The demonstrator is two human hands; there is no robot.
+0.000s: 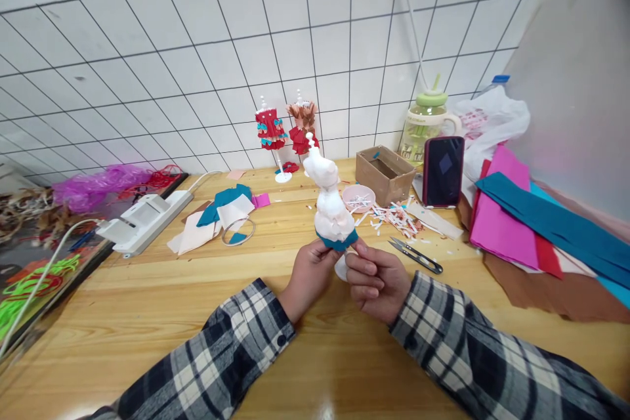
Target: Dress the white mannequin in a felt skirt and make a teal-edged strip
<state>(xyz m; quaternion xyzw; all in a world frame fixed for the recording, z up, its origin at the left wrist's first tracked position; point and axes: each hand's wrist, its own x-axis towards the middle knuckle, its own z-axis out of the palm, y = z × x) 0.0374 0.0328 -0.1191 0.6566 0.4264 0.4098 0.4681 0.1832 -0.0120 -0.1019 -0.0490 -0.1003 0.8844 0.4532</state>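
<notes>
A small white mannequin (332,203) tilts slightly to the left at mid-table, its round base (341,267) partly hidden by my fingers. Around its lower edge runs a teal crepe paper strip (337,241). From the left, my left hand (310,275) is closed, thumb and fingers pinching the strip at the mannequin's bottom. My right hand (377,279) is closed too, with its fingertips at the right end of the same strip and its other fingers curled beside the base. Thread snips (417,254) lie just right of my right hand.
Two dressed mannequins (271,128) stand at the wall. Behind my right hand are a pink bowl (358,197), paper scraps (394,218), a cardboard box (385,174), a phone (443,172) and a bottle (424,121). Coloured paper (512,210) lies right; cut pieces (199,231) and a power strip (147,220) left.
</notes>
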